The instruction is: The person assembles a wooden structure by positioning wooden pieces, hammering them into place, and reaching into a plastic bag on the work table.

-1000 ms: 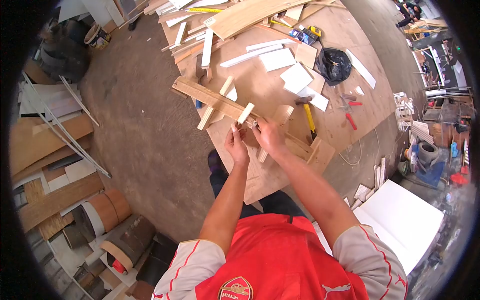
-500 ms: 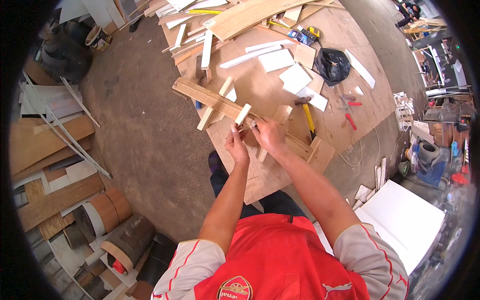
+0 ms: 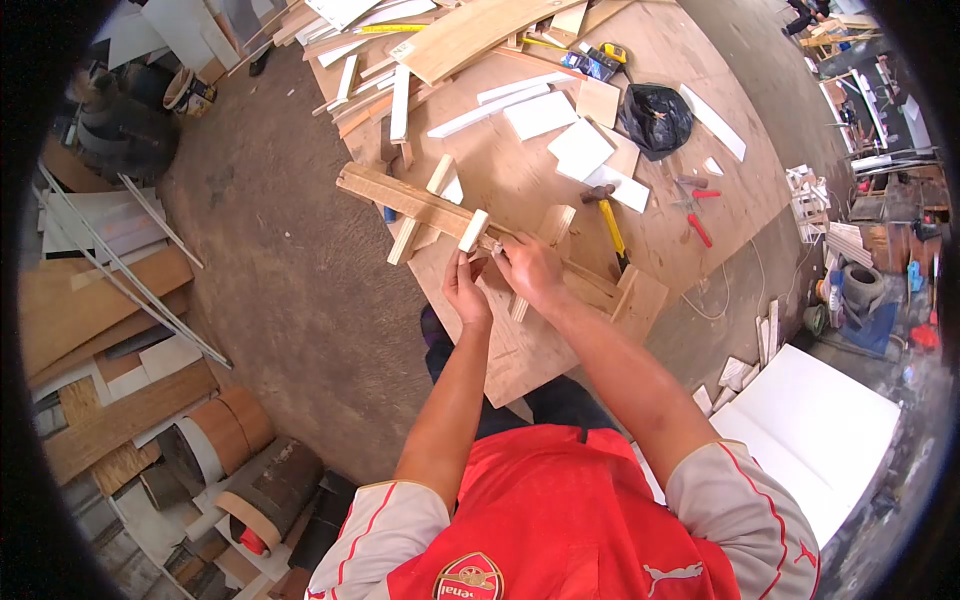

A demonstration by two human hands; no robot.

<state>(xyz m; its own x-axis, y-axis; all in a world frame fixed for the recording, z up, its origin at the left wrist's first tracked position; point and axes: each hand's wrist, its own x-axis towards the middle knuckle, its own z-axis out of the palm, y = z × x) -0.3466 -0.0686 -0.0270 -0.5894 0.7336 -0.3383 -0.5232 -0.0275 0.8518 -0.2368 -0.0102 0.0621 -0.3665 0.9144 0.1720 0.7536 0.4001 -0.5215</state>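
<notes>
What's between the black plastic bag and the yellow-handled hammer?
A beige wooden board and a white board lie between the bag and hammer, in the head view.

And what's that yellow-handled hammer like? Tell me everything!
The yellow-handled hammer lies on the brown wooden table, nobody holding it. Its dark, brownish head looks like metal, right by a flat white board. The yellow handle ends in a black grip near a pale wooden board. I can't tell if it touches either.

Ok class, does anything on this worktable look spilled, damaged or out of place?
Nothing looks spilled or clearly damaged. The wood offcuts heaped toward the far end of the worktable look untidy, lying crisscross at odd angles.
</notes>
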